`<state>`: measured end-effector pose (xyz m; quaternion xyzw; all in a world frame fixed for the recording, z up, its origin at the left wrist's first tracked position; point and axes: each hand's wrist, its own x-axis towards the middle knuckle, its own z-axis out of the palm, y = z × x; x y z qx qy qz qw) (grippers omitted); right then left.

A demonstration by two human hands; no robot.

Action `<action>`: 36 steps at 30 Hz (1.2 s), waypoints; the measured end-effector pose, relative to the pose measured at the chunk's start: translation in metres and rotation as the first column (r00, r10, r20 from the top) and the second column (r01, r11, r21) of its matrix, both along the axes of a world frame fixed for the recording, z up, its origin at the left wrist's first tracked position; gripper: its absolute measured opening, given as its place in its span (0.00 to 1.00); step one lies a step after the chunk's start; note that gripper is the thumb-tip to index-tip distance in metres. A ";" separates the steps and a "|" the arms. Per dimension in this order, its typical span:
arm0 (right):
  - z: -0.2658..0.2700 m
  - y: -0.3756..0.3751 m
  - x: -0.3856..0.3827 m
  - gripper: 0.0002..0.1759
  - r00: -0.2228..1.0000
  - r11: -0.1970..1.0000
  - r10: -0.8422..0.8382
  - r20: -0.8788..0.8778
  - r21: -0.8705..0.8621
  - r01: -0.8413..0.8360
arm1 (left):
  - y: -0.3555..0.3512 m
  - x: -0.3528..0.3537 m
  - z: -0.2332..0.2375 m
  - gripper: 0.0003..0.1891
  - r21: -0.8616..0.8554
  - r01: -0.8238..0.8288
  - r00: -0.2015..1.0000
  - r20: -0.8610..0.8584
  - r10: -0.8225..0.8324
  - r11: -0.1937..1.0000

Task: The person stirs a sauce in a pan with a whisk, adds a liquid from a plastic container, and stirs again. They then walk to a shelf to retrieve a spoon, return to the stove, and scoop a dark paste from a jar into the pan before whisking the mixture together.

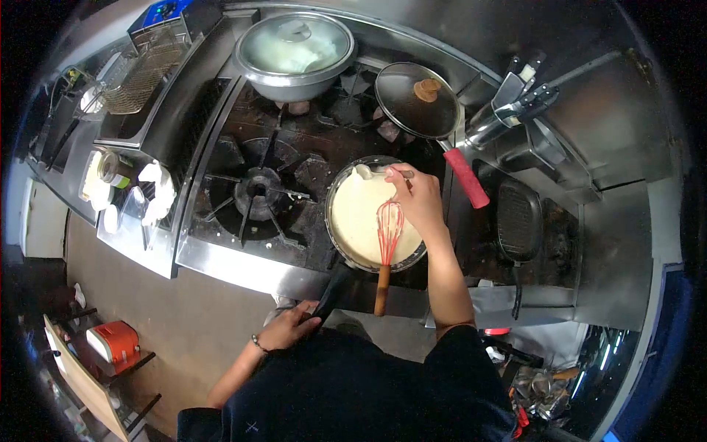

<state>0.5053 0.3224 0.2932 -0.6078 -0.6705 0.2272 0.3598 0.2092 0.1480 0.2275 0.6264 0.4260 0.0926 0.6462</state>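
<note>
A deep pan [331, 225] of pale, creamy sauce [357, 214] sits on the stove in front of me. My right hand [420, 199] is over its right side, fingers closed on the handle of a metal spoon [363, 172]; the spoon's bowl is at the sauce's far edge. A whisk with red wires [389, 225] stands in the sauce, its wooden handle [382, 291] leaning over the near rim, apart from both hands. Low on the left, my left hand [287, 328] is closed around the end of the pan's black handle [336, 289].
A lidded grey pot [294, 87] stands at the back left, beside a pan with a glass lid [416, 99] and red handle sleeve [467, 179]. A square grill pan [518, 221] lies right, below a knife holder [486, 127]. An unoccupied burner [258, 193] is left.
</note>
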 end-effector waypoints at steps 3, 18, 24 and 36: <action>0.008 -0.003 -0.011 0.12 0.998 0.998 0.053 0.022 -0.039 -0.052 | 0.003 0.000 0.001 0.19 -0.052 -0.008 1.000 0.021 0.009 0.999; 0.025 -0.052 0.088 0.08 0.997 0.999 -0.018 0.069 0.033 0.016 | -0.002 0.006 0.007 0.22 -0.165 -0.073 0.997 -0.026 0.069 0.984; 0.038 -0.073 0.084 0.10 0.909 0.998 -0.062 0.412 0.039 0.051 | -0.004 0.008 0.006 0.20 -0.301 -0.135 0.987 0.044 0.155 0.944; 0.020 -0.126 0.081 0.14 0.971 0.971 -0.237 0.016 -0.021 0.237 | -0.004 0.008 0.009 0.20 -0.253 -0.127 0.991 -0.006 0.130 0.959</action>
